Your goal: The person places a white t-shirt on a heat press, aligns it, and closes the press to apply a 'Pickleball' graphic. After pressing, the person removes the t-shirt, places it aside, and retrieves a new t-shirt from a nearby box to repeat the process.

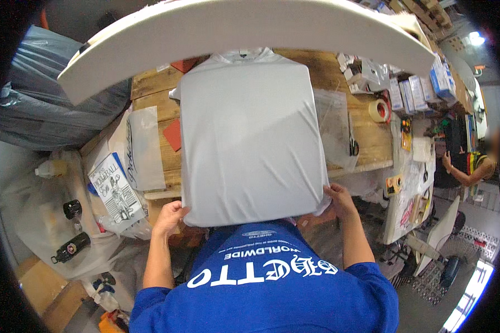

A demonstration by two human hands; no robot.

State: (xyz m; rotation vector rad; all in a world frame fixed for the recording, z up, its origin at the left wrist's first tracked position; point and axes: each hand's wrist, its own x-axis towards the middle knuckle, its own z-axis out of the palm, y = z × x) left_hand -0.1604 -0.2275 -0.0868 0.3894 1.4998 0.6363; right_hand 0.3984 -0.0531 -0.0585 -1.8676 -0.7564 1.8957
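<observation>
- Left hand [169, 218] and right hand [341, 201] pinch near corners of the shirt [250, 144].
- It lies ahead, long axis pointing away, neither hand nearer.

A light grey shirt [250, 139] lies spread over the table [375, 147]

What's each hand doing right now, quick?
Left hand: closed on the lower left corner of the grey shirt.
Right hand: closed on the shirt's lower right corner.
</observation>
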